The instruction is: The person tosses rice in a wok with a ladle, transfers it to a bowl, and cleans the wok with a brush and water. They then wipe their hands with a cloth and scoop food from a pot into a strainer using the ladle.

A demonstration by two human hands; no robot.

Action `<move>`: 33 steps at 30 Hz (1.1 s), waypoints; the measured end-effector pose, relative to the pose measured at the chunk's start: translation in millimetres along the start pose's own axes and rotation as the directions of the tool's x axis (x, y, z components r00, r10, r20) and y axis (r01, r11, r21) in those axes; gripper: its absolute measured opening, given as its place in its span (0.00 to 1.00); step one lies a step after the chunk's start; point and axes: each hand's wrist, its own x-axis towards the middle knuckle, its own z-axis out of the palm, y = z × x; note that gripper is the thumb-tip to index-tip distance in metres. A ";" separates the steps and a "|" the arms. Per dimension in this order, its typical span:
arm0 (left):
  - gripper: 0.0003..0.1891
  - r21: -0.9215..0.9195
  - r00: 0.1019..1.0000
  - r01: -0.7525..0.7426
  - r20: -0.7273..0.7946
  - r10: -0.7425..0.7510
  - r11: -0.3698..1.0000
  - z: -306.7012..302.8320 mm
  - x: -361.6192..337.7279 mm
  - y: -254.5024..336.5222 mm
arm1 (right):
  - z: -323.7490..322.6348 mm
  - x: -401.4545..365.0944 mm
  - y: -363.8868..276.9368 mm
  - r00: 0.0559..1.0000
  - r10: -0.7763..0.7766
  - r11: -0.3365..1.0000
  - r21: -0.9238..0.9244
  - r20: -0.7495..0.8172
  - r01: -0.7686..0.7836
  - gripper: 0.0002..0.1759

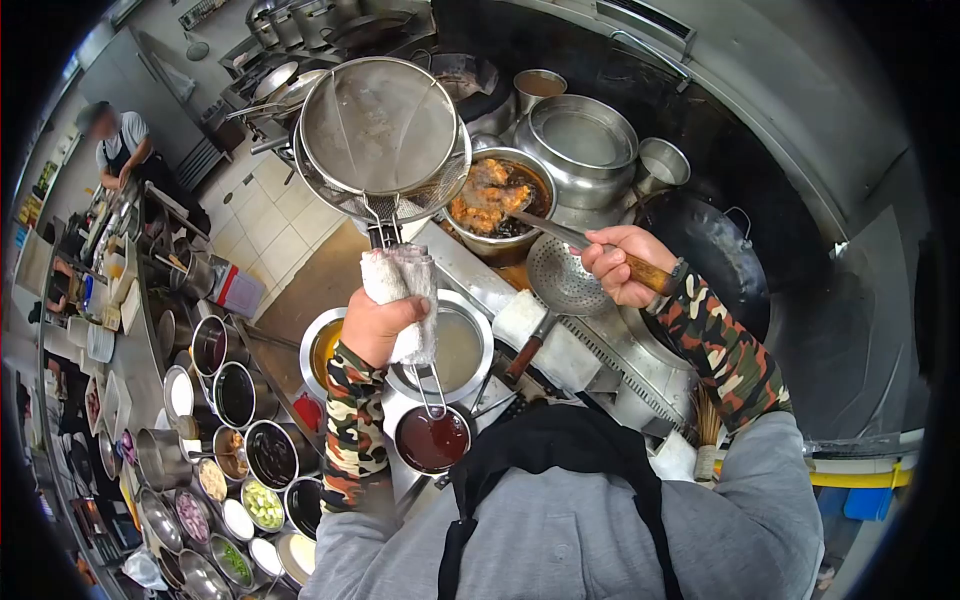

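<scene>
Wrapped around a white cloth [415, 345] on a handle, my left hand [388, 325] holds a large round mesh strainer [378, 120], with more strainers beneath it. My right hand [628, 268] grips the wooden handle of a metal ladle [562, 230]. The ladle's far end reaches the pot [545, 175], where browned fried pieces [487, 200] sit in dark oil. Below the ladle lies a perforated skimmer [570, 275] with a wooden handle.
A black wok [715, 260] is at the right. Behind the pot stands a large metal pot [590, 130]. Sauce containers [235, 395] and bowls of chopped food [263, 505] fill the left counter. A bowl of red sauce [432, 440] is near my body. Another person [125, 150] stands at the far left.
</scene>
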 end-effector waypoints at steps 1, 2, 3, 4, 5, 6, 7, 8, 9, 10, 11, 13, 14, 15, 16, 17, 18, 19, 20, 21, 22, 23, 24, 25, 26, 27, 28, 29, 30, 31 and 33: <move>0.24 0.004 1.000 0.001 0.003 -0.001 1.000 0.6 -0.7 0.9 | -0.2 1.5 -0.2 1.000 -0.002 1.000 0.003 0.003 0.002 0.13; 0.25 0.011 1.000 -0.008 -0.006 0.008 1.000 2.6 -1.0 2.7 | 0.1 2.0 -1.2 1.000 -0.020 0.999 -0.027 -0.021 0.019 0.13; 0.25 0.018 1.000 -0.017 -0.016 0.017 1.000 3.6 -2.1 3.5 | -0.3 2.8 -0.9 0.998 -0.037 0.998 -0.059 -0.044 0.035 0.13; 0.25 0.021 1.000 -0.017 -0.016 0.017 1.000 4.1 -2.6 2.9 | -1.8 3.8 -0.4 0.998 -0.037 0.998 -0.057 -0.041 0.035 0.13; 0.26 0.014 1.000 -0.021 -0.013 0.021 1.000 4.2 -2.3 2.1 | -3.3 5.2 -0.2 0.998 -0.054 0.995 -0.082 -0.044 0.050 0.13; 0.26 0.007 1.000 -0.026 -0.010 0.026 1.000 4.1 -2.7 2.3 | -4.6 6.5 0.2 0.997 -0.070 0.992 -0.108 -0.044 0.065 0.13; 0.26 0.012 1.000 -0.027 -0.013 0.027 1.000 5.1 -4.2 4.5 | -5.9 7.9 0.5 0.997 -0.068 0.992 -0.108 -0.039 0.064 0.13; 0.27 0.004 0.999 -0.030 -0.012 0.030 1.000 7.2 -5.9 7.5 | -7.2 9.2 1.0 0.994 -0.087 0.988 -0.135 -0.064 0.078 0.13; 0.27 -0.003 0.999 -0.030 -0.013 0.030 1.000 9.1 -4.5 8.7 | -10.0 11.5 -0.6 0.991 -0.103 0.983 -0.160 -0.087 0.088 0.13; 0.27 0.002 0.999 -0.030 -0.017 0.030 1.000 9.1 -3.9 8.6 | -10.8 10.7 -0.3 0.992 -0.100 0.983 -0.160 -0.082 0.086 0.13; 0.27 -0.013 0.999 -0.039 -0.009 0.039 0.999 8.4 -3.0 6.7 | -11.7 8.7 0.2 0.993 -0.094 0.975 -0.208 -0.067 0.078 0.13; 0.27 -0.026 0.999 -0.047 -0.005 0.047 0.999 7.7 -2.3 3.8 | -9.3 3.4 3.7 0.995 -0.084 0.964 -0.255 -0.049 0.068 0.13; 0.27 -0.010 0.999 -0.032 -0.011 0.032 0.999 6.8 -1.7 2.6 | -5.4 -0.3 6.2 0.990 -0.107 0.953 -0.294 -0.087 0.077 0.12; 0.27 0.005 1.000 -0.018 -0.015 0.018 1.000 6.5 -1.2 2.4 | -3.6 -2.2 7.4 0.983 -0.133 0.940 -0.332 -0.125 0.084 0.12; 0.27 0.006 1.000 -0.017 -0.016 0.017 1.000 6.7 -1.3 3.2 | -5.7 -2.6 7.1 0.983 -0.132 0.940 -0.331 -0.124 0.084 0.12; 0.27 0.015 1.000 -0.013 -0.021 0.013 1.000 7.4 -1.8 4.2 | -9.7 -3.6 6.2 0.986 -0.130 0.933 -0.348 -0.101 0.088 0.11; 0.26 0.024 1.000 -0.009 -0.025 0.009 1.000 7.8 -2.1 5.0 | -12.9 -4.3 5.9 0.989 -0.128 0.926 -0.365 -0.077 0.091 0.10; 0.26 0.024 1.000 -0.009 -0.024 0.009 1.000 6.9 -2.0 4.6 | -14.3 -4.6 7.0 0.989 -0.129 0.927 -0.365 -0.077 0.092 0.10; 0.26 0.036 1.000 -0.004 -0.025 0.005 0.999 5.9 -1.2 3.7 | -15.5 -5.3 8.1 0.981 -0.175 0.909 -0.397 -0.088 0.126 0.09; 0.26 0.048 1.000 -0.001 -0.026 0.002 0.999 5.5 -0.4 3.7 | -15.4 -6.6 9.1 0.970 -0.222 0.888 -0.431 -0.096 0.160 0.08; 0.26 0.045 1.000 -0.006 -0.027 0.007 0.999 7.6 -0.7 5.5 | -14.0 -8.4 11.2 0.970 -0.224 0.885 -0.436 -0.096 0.162 0.08; 0.22 0.010 0.999 -0.011 -0.050 0.012 1.000 12.2 -0.5 8.4 | -12.0 -11.4 12.5 0.952 -0.285 0.846 -0.497 -0.113 0.194 0.07; 0.18 -0.025 0.997 -0.017 -0.074 0.016 1.000 14.0 -1.2 9.8 | -9.6 -13.6 15.1 0.930 -0.347 0.800 -0.557 -0.126 0.223 0.07; 0.18 -0.029 0.997 -0.022 -0.075 0.020 0.999 13.4 -0.9 9.3 | -6.7 -16.2 17.4 0.929 -0.349 0.796 -0.562 -0.126 0.223 0.07; 0.18 -0.033 0.997 -0.025 -0.067 0.023 0.999 12.9 0.9 8.2 | -4.2 -19.0 18.0 0.908 -0.388 0.743 -0.637 -0.158 0.207 0.10; 0.18 -0.036 0.998 -0.028 -0.059 0.026 0.999 12.1 1.6 7.5 | -2.6 -20.7 18.6 0.884 -0.430 0.684 -0.705 -0.184 0.185 0.13; 0.18 -0.038 0.998 -0.029 -0.058 0.027 0.999 11.6 1.6 7.5 | -5.7 -20.3 17.2 0.888 -0.425 0.655 -0.737 -0.177 0.167 0.19; 0.20 -0.018 0.999 -0.009 -0.053 0.008 1.000 11.3 1.6 7.4 | -6.8 -20.3 17.5 0.887 -0.427 0.655 -0.737 -0.178 0.167 0.19; 0.22 0.002 0.999 0.009 -0.046 -0.009 1.000 10.6 -0.3 7.3 | -6.8 -21.3 20.1 0.875 -0.450 0.617 -0.771 -0.177 0.161 0.20; 0.22 0.000 0.999 0.008 -0.044 -0.009 1.000 10.8 -0.9 8.1 | -7.3 -21.9 21.3 0.865 -0.470 0.579 -0.801 -0.176 0.151 0.22; 0.21 -0.026 0.999 0.023 -0.038 -0.024 0.999 12.6 -2.3 10.9 | -8.2 -23.8 23.0 0.856 -0.490 0.537 -0.830 -0.165 0.148 0.23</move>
